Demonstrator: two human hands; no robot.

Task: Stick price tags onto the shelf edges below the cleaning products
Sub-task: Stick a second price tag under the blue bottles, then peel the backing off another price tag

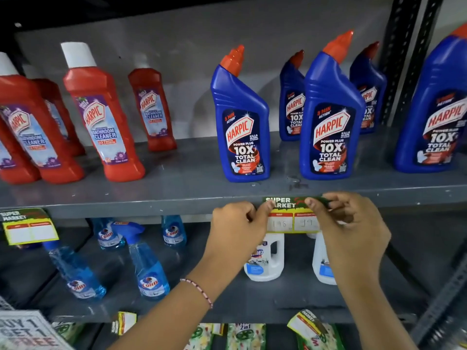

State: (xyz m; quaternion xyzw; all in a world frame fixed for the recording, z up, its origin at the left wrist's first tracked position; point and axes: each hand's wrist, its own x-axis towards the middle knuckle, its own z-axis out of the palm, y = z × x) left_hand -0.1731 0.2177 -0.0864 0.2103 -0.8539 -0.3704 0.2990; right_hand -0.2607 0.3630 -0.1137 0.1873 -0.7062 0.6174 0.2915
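Observation:
A green and yellow "Super Market" price tag [290,215] lies against the grey shelf edge [151,207], below the blue Harpic bottles [240,127]. My left hand [235,228] pinches the tag's left side, thumb pressed on its top left corner. My right hand [348,223] holds its right side, fingers pressing the top right corner onto the edge. The tag's white boxes carry handwritten numbers. A second tag [27,226] hangs from the same shelf edge at the far left, under the red Harpic bathroom cleaner bottles [101,117].
The lower shelf holds blue Colin spray bottles [146,263] and white jugs [265,258] behind my hands. More tags [123,322] hang on the lowest shelf edge, above green packets [245,337]. A dark perforated upright [404,59] stands at the right.

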